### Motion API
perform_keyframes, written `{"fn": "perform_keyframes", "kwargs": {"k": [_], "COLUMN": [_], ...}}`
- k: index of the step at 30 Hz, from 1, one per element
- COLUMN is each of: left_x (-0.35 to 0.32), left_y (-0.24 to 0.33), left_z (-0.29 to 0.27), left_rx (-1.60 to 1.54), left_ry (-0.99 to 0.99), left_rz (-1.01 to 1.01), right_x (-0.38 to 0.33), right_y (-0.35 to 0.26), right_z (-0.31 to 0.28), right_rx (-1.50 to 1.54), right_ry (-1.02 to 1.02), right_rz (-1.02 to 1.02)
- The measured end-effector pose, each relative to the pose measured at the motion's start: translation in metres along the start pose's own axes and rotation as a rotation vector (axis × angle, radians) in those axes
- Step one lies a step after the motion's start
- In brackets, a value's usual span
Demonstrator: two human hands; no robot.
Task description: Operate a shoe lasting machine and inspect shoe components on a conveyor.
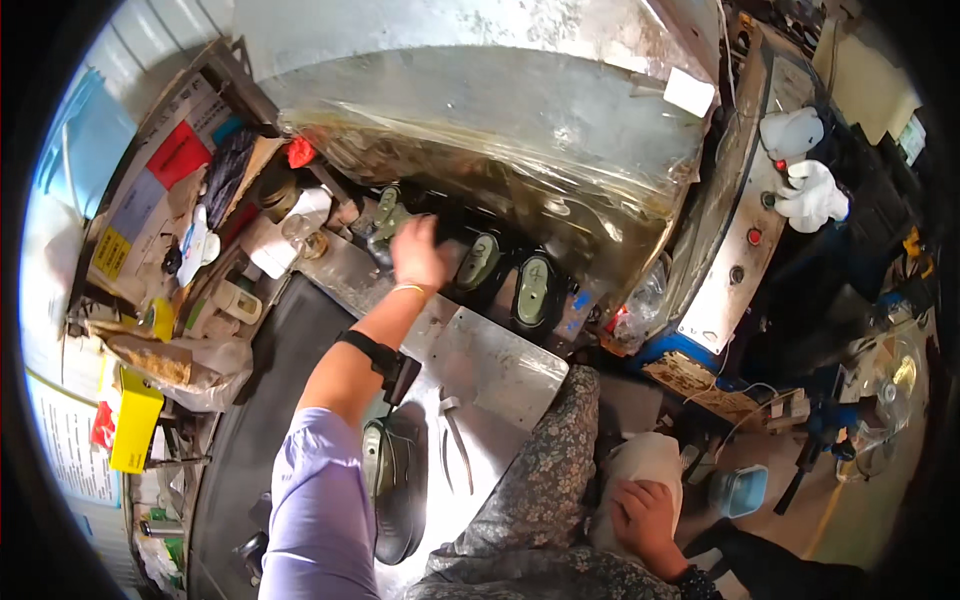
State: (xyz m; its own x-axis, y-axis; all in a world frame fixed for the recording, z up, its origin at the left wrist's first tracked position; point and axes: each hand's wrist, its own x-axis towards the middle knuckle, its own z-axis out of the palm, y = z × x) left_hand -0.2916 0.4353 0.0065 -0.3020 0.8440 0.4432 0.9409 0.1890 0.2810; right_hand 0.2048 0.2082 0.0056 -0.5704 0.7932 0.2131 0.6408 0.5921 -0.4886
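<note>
My left hand (418,252) reaches forward to a row of dark shoes under a large metal hood. It is right beside the leftmost shoe with a green last (389,208); its fingertips are hidden, so a grip cannot be made out. To its right sit a second shoe with a green last (480,262) and a third shoe (534,290), both toward the hood's opening. Another dark shoe (400,500) lies on the metal table beneath my left forearm. My right hand (642,518) rests, fingers curled and holding nothing visible, on pale cloth (640,460) over my knee.
A scratched metal hood (480,100) with plastic sheeting hangs over the shoes. A control panel with buttons (745,240) stands at right, a white glove (812,196) beside it. At left are a dark belt (270,400), a cluttered shelf and a yellow box (136,420). A strap (456,445) lies on the table.
</note>
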Motion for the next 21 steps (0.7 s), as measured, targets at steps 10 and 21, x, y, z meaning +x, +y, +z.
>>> {"fn": "perform_keyframes", "kwargs": {"k": [10,21], "left_x": [0.005,-0.042], "left_y": [0.018,0.144], "left_z": [0.058,0.037], "left_rx": [0.257,-0.2], "left_ry": [-0.496,-0.457], "left_rz": [-0.231,0.161], "right_x": [0.021,0.0], "right_y": [-0.01,0.011], "right_z": [0.007,0.012], "right_rx": [0.028,0.191], "right_ry": [-0.058,-0.068], "right_rz": [-0.005,-0.082]}}
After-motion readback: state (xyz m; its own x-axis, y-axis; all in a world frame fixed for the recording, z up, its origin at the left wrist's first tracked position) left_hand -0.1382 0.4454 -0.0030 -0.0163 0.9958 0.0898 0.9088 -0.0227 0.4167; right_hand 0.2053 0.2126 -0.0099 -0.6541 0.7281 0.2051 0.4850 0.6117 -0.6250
